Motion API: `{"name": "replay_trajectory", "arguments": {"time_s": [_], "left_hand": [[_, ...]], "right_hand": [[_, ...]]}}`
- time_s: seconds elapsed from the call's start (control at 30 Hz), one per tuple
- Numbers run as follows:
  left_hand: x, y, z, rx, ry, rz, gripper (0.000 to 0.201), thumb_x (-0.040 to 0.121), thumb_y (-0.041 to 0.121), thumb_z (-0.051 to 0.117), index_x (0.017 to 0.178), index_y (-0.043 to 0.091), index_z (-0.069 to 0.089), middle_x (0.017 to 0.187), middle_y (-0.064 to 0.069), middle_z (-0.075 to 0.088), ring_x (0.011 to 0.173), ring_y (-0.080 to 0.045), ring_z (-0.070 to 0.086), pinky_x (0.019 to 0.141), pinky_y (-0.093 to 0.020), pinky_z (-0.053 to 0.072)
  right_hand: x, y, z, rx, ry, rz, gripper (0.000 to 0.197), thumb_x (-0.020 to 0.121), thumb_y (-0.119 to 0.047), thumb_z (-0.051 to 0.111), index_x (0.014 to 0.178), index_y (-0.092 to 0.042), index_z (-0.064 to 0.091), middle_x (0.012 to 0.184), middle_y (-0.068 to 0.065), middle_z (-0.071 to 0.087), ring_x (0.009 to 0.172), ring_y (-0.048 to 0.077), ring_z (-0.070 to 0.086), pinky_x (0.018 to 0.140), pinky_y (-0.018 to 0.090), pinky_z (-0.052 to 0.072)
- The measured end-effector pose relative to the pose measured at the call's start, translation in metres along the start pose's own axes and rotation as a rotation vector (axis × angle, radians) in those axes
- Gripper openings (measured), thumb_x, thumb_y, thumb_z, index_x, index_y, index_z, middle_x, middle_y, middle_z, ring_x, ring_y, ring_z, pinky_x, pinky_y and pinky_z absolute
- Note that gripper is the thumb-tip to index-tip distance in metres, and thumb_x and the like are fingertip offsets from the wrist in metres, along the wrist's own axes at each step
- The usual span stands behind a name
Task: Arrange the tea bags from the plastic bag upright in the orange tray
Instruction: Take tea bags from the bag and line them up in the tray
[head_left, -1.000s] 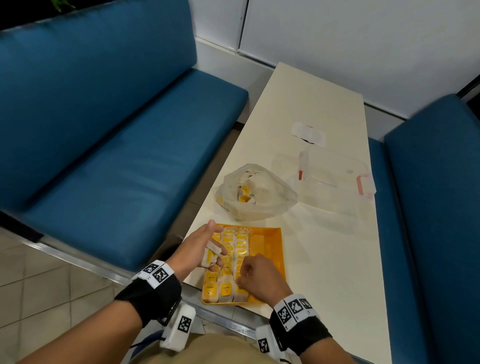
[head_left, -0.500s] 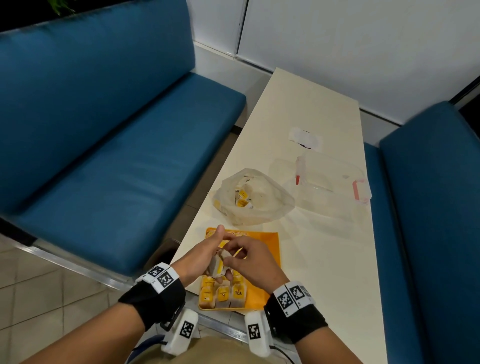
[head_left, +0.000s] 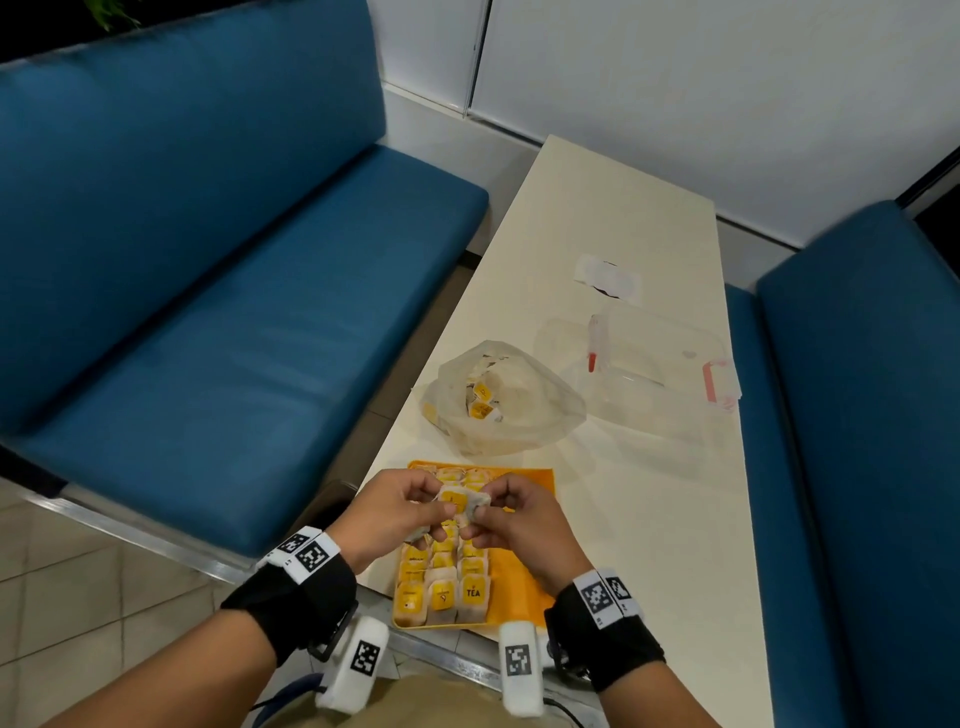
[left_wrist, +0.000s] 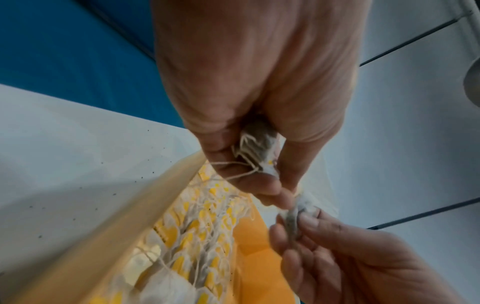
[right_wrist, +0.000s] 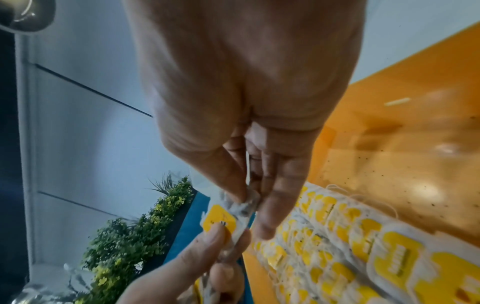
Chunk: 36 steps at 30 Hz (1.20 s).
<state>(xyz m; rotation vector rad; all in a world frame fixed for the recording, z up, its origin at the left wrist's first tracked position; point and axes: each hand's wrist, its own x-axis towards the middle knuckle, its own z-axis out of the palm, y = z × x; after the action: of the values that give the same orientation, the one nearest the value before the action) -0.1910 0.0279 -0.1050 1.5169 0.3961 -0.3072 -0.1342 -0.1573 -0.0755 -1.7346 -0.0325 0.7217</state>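
Note:
The orange tray (head_left: 524, 582) lies at the table's near edge, its left part filled with rows of upright tea bags (head_left: 441, 587) with yellow tags. Just above it, my left hand (head_left: 434, 499) and right hand (head_left: 485, 506) pinch one tea bag (head_left: 462, 501) between them from either side. In the left wrist view my left hand (left_wrist: 272, 185) also holds a further tea bag (left_wrist: 257, 139) tucked in its palm, strings trailing. In the right wrist view my right hand (right_wrist: 252, 201) pinches the shared tea bag (right_wrist: 223, 221) by one end. The plastic bag (head_left: 509, 400) with more tea bags lies behind the tray.
A clear lidded box (head_left: 660, 374) with red latches stands right of the plastic bag, and a white paper (head_left: 608, 273) lies farther back. The narrow cream table (head_left: 649, 519) runs between two blue benches (head_left: 234, 312). The tray's right half (right_wrist: 389, 144) holds no tea bags.
My right hand has risen out of the tray and met my left hand above it. Both now pinch one tea bag between them.

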Motion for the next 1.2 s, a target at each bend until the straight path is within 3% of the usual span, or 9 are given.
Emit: {"name": "replay_trajectory", "arguments": {"time_s": [0.17, 0.3, 0.43, 0.57, 0.7, 0.77, 0.87, 1.0, 1.2], "left_hand": [[0.001, 0.011, 0.001, 0.444, 0.048, 0.150, 0.010, 0.089, 0.026, 0.079, 0.094, 0.018, 0.074, 0.088, 0.005, 0.070, 0.060, -0.003, 0.068, 0.053, -0.019, 0.051], [-0.001, 0.022, 0.008, 0.613, 0.014, 0.235, 0.012, 0.088, 0.033, 0.079, 0.087, 0.021, 0.078, 0.073, 0.012, 0.068, 0.060, 0.008, 0.062, 0.057, -0.012, 0.047], [0.000, 0.025, 0.007, 0.563, -0.003, 0.213, 0.010, 0.086, 0.031, 0.081, 0.091, 0.024, 0.076, 0.080, 0.008, 0.071, 0.054, 0.002, 0.064, 0.052, -0.013, 0.047], [0.003, 0.021, -0.005, 0.466, 0.030, 0.143, 0.018, 0.085, 0.023, 0.083, 0.098, 0.029, 0.072, 0.082, 0.001, 0.071, 0.056, -0.006, 0.068, 0.054, -0.019, 0.053], [0.004, 0.013, -0.023, 0.412, 0.103, 0.097, 0.017, 0.087, 0.022, 0.081, 0.100, 0.028, 0.072, 0.078, -0.001, 0.071, 0.058, -0.012, 0.069, 0.053, -0.024, 0.054], [0.006, 0.007, -0.029, 0.409, 0.164, 0.072, 0.025, 0.088, 0.025, 0.081, 0.110, 0.029, 0.069, 0.077, -0.001, 0.072, 0.059, -0.013, 0.070, 0.054, -0.026, 0.054], [0.010, -0.003, -0.033, 0.441, 0.223, 0.024, 0.050, 0.087, 0.030, 0.081, 0.132, 0.030, 0.059, 0.075, -0.001, 0.072, 0.058, -0.010, 0.069, 0.054, -0.022, 0.049], [0.011, -0.012, -0.030, 0.475, 0.182, 0.001, 0.066, 0.089, 0.026, 0.079, 0.148, 0.029, 0.048, 0.075, -0.002, 0.070, 0.055, -0.006, 0.066, 0.053, -0.017, 0.047], [0.010, -0.018, -0.032, 0.458, 0.152, 0.013, 0.065, 0.091, 0.020, 0.076, 0.149, 0.029, 0.048, 0.073, -0.002, 0.071, 0.059, -0.008, 0.069, 0.058, -0.022, 0.055]], "right_hand": [[-0.001, -0.002, -0.004, -0.522, 0.110, -0.292, 0.036, 0.081, -0.016, 0.074, 0.111, -0.031, 0.062, 0.112, -0.018, 0.059, 0.097, 0.002, 0.059, 0.079, 0.011, 0.047], [0.000, -0.008, 0.003, -0.564, -0.005, -0.386, 0.024, 0.085, -0.016, 0.074, 0.103, -0.029, 0.068, 0.100, -0.015, 0.067, 0.087, 0.004, 0.062, 0.074, 0.014, 0.050], [0.005, -0.011, 0.002, -0.601, 0.037, -0.370, 0.017, 0.086, -0.009, 0.072, 0.100, -0.019, 0.073, 0.086, -0.009, 0.069, 0.082, 0.004, 0.063, 0.073, 0.013, 0.050], [0.010, -0.015, -0.008, -0.581, 0.076, -0.317, 0.017, 0.087, -0.004, 0.070, 0.092, -0.019, 0.076, 0.091, -0.010, 0.068, 0.082, -0.005, 0.063, 0.074, 0.007, 0.046], [0.018, -0.012, -0.019, -0.628, 0.088, -0.238, 0.020, 0.088, -0.003, 0.067, 0.091, -0.022, 0.075, 0.098, -0.005, 0.071, 0.089, 0.002, 0.064, 0.079, 0.012, 0.048], [0.021, -0.011, -0.022, -0.707, 0.090, -0.214, 0.023, 0.091, -0.003, 0.061, 0.100, -0.019, 0.075, 0.104, -0.004, 0.070, 0.093, 0.004, 0.064, 0.081, 0.009, 0.046], [0.027, -0.010, -0.025, -0.856, 0.092, -0.194, 0.025, 0.092, -0.003, 0.057, 0.103, -0.017, 0.075, 0.109, -0.001, 0.068, 0.101, 0.012, 0.063, 0.089, 0.019, 0.048], [0.033, -0.005, -0.027, -0.983, 0.129, -0.171, 0.022, 0.090, -0.005, 0.056, 0.096, -0.016, 0.074, 0.104, 0.002, 0.064, 0.099, 0.020, 0.061, 0.086, 0.031, 0.051], [0.036, -0.004, -0.025, -1.127, 0.188, -0.118, 0.021, 0.092, -0.010, 0.052, 0.102, -0.014, 0.070, 0.107, 0.006, 0.063, 0.101, 0.025, 0.059, 0.080, 0.032, 0.049]]}}
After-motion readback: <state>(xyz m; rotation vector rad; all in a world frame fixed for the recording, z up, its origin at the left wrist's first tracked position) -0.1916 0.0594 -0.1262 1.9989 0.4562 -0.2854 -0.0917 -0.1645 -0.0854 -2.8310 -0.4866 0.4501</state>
